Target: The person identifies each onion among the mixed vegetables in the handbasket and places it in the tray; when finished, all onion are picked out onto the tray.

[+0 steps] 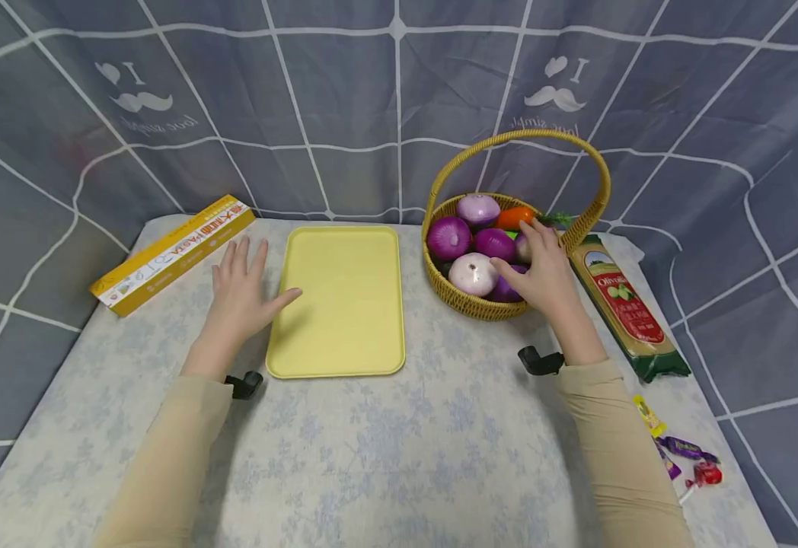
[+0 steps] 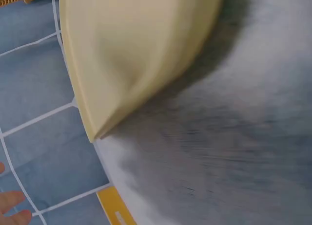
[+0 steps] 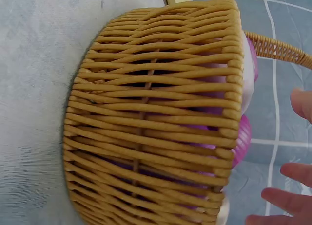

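On the right stands a wicker basket (image 1: 477, 307) with a tall handle, filled with several purple onions (image 1: 449, 238), a pale round vegetable (image 1: 473, 274) and an orange carrot (image 1: 514, 218). My right hand (image 1: 543, 266) hovers over the basket's right side with its fingers spread. In the right wrist view, the right fingers (image 3: 290, 198) are apart from the onions at the rim. To the left lies a flat yellow tray (image 1: 336, 304). My left hand (image 1: 237, 297) is held over the tray's left edge, fingers spread, thumb over the tray, holding nothing.
A yellow pasta box (image 1: 173, 255) lies at the back left. Right of the basket is a green-ended Olivoilà package (image 1: 625, 304). Several wrapped candies (image 1: 687, 449) lie near the right edge. A grey checked curtain (image 1: 344, 91) encloses the table's back and sides.
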`<state>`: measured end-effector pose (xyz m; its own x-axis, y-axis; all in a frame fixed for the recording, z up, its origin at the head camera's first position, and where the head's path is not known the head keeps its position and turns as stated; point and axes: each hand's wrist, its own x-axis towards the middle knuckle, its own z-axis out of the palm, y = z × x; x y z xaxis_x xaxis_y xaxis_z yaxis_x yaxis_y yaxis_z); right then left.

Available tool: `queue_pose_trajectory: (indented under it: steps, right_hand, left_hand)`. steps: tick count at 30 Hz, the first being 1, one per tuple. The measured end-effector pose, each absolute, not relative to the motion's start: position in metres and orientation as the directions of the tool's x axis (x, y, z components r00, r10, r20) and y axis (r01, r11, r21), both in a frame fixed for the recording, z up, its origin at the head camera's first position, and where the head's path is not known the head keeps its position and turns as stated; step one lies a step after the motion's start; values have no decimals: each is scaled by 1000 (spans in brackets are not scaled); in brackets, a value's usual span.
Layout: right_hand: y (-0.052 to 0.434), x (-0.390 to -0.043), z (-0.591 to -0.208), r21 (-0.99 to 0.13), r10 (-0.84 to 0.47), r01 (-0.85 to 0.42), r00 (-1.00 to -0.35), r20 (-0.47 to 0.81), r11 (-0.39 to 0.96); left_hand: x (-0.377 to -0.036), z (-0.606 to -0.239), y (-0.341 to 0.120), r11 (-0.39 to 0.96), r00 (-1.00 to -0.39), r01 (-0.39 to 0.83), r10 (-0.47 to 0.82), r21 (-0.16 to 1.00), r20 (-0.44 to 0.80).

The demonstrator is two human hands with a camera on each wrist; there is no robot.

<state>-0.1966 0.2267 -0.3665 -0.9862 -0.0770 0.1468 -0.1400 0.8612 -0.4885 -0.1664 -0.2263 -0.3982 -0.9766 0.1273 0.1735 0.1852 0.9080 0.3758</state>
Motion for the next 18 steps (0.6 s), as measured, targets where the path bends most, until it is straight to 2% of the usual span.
queue_pose_trajectory:
  steps: [5,18]
  right_hand:
    - [228,-196,-369,-515,-57,-130,-986,154,847]
    - [221,-209,-376,-583,26,-63,-989,142,810]
  left_hand:
    - [-160,-403,-233,888,-984,166,118,430,136]
    - [-156,-419,-240,804,-987,37,124,594,-105]
